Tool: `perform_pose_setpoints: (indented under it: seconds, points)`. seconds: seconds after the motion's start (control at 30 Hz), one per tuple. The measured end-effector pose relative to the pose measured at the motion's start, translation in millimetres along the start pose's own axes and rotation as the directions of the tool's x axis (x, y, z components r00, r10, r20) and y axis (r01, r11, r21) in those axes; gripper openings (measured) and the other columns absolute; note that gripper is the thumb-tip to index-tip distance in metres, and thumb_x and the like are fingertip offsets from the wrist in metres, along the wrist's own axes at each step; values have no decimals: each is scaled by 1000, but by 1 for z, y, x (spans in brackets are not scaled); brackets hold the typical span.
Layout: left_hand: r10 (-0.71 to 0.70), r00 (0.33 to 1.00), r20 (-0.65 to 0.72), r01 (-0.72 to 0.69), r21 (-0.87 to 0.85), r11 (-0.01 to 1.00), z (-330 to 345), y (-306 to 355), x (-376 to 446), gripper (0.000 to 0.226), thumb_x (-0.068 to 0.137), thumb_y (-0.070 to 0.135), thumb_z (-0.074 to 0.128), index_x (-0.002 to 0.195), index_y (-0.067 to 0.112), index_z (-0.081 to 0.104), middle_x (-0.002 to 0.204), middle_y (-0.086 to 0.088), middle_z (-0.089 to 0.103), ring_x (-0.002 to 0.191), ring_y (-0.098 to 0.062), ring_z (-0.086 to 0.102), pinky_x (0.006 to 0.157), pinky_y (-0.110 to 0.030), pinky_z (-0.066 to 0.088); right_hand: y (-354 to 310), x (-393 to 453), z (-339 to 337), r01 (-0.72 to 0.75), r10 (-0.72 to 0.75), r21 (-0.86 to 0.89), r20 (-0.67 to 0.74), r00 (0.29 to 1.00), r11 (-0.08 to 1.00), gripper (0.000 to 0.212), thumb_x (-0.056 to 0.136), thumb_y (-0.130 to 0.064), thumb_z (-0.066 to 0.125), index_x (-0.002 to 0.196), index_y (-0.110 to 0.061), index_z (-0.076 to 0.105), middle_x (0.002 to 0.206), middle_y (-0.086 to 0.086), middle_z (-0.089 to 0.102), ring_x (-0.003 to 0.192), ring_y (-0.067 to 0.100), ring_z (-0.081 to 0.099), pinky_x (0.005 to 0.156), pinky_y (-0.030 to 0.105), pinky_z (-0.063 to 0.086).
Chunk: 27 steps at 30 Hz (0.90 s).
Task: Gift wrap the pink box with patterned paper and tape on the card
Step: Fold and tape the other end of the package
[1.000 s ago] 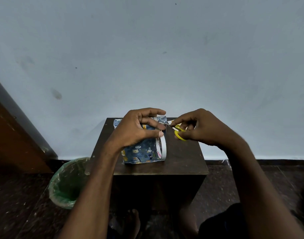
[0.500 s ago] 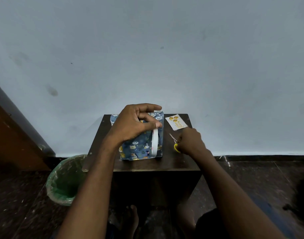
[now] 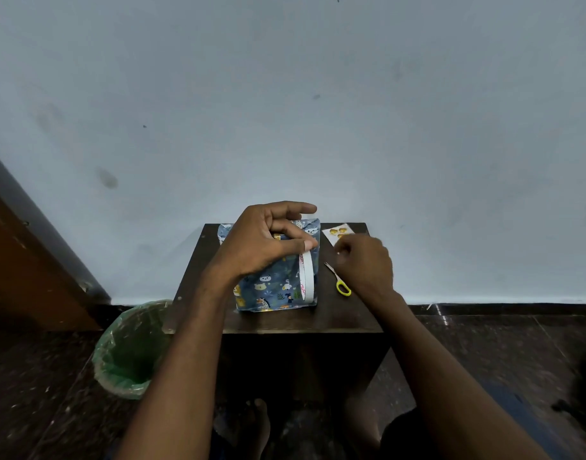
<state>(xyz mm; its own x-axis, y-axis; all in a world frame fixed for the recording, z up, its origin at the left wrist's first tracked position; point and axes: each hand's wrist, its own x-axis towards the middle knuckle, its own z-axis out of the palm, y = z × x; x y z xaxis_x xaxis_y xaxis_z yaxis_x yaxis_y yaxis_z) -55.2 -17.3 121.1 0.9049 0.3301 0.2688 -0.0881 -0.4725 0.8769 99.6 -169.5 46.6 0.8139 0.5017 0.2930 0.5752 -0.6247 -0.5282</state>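
Wrapped box (image 3: 274,287) sits mid-table under our left hand (image 3: 261,240), which pinches the tape roll (image 3: 306,275) against it, while our right hand (image 3: 364,263), having dropped the scissors (image 3: 339,283), now curls loosely near the card (image 3: 334,232) at the table (image 3: 351,313)'s far right corner, apparently empty.

Both my forearms bare, no sleeves in view. No rings, watch or bands on left hand (image 3: 261,242) or right hand (image 3: 364,263). Bare foot (image 3: 256,423) below. Dark blue garment (image 3: 504,413) over my lap, lower right.
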Motion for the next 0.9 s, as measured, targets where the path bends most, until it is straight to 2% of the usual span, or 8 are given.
perform_pose_setpoints:
  seconds: [0.1,0.17,0.3,0.43,0.53,0.67,0.77,0.9]
  points:
    - [9,1000,-5,-9,-20,1000,-1,0,0,51,86,12,88,133,22,72,97,1,84,132,-6,63,118,-42,45,-20,-3,-29,208,-151,454,-158,976,866,29,75,4,65,78,-24,68,82,-11,71,78,11,66,70,17,45]
    - [10,1000,-19,-11,-47,999,-2,1,0,51,86,12,88,133,21,72,98,-1,84,132,-7,63,117,-40,46,-28,-9,-44,315,-289,535,-135,948,784,30,74,12,64,80,-17,69,82,-7,70,77,13,66,71,16,46]
    - [-6,1000,-28,3,-108,994,-3,3,0,45,84,8,88,127,13,76,101,0,83,129,-11,67,116,-38,49,-31,-15,-47,289,-423,640,62,904,712,26,77,10,75,90,-13,76,75,-1,69,67,8,59,63,12,41]
    - [-30,1000,-7,29,-165,986,-7,7,0,37,83,7,87,119,8,79,107,3,83,129,-13,67,114,-39,49,-34,-18,-37,342,-458,661,4,889,669,17,82,-6,86,92,-17,78,60,-4,55,56,16,45,55,29,38]
    - [-53,998,23,56,-200,978,-10,9,-2,31,83,7,87,114,5,80,110,-1,82,130,-12,66,113,-38,48,-43,-24,-34,355,-444,677,-45,895,645,9,87,-13,84,88,-17,77,59,6,49,56,26,41,52,37,35]
    - [-70,997,37,76,-212,974,-11,11,-4,29,83,7,86,112,7,81,112,-8,82,129,-10,66,113,-38,48,-48,-27,-33,339,-421,711,-67,905,615,7,90,-10,80,85,-13,77,59,11,48,56,22,38,52,36,34]
    - [-103,994,19,105,-243,964,-9,14,-4,41,85,10,86,124,15,77,106,-11,82,129,-11,67,117,-41,47,-45,-27,-29,328,-347,668,-111,931,668,13,90,-8,79,77,-10,77,58,-3,57,55,9,46,54,29,40]
    - [-173,983,-68,147,-284,947,-3,17,-1,51,84,11,89,132,22,73,101,-11,83,127,-6,67,118,-42,48,-43,-27,-27,433,-289,497,-342,894,752,7,84,-4,81,82,-11,81,69,-5,72,60,10,64,59,26,51]
